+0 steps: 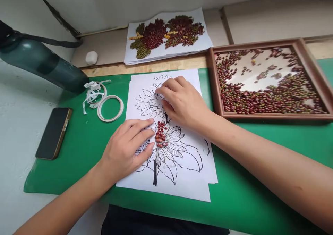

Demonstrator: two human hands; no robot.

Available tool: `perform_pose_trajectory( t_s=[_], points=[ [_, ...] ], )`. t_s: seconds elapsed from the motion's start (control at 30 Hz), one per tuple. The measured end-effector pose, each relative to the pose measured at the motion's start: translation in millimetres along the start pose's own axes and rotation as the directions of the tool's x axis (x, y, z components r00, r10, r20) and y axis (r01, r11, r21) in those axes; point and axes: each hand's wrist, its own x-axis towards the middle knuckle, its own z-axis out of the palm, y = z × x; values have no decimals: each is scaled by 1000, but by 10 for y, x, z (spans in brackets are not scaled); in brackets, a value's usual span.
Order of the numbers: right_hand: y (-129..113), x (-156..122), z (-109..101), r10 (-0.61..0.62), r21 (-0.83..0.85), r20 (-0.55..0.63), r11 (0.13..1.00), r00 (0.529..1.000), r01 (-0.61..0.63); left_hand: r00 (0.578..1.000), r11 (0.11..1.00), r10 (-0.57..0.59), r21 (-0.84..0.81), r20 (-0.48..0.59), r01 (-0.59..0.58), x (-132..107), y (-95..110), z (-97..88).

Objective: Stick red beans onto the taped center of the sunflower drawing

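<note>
A printed sheet with line-drawn sunflowers (pixel 191 190) lies on the table over other sheets. Red beans (pixel 160 136), both small and larger speckled ones, sit in the centre of the lower flower. My left hand (pixel 127 144) rests flat on the paper just left of these beans, fingers stretched out. Over the upper flower, my right hand (pixel 182 101) is bent, with its index fingertip and thumb apart; nothing shows between them. Its palm side is hidden from view.
A brown framed tray (pixel 217 89) of mixed red and green beans stands at the right. Finished bean pictures (pixel 166 37) lie at the back. On the left are tape rolls (pixel 121 111), a phone (pixel 53 132), a dark bottle (pixel 44 63) and a white case (pixel 91 57).
</note>
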Motion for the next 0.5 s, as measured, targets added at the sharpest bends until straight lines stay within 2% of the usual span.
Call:
perform_pose_trajectory(
  t_s=[0.5],
  points=[
    [-38, -5, 14, 0, -22, -9, 1000, 1000, 0, 997, 998, -53, -18, 50, 54, 72, -5, 13]
  ],
)
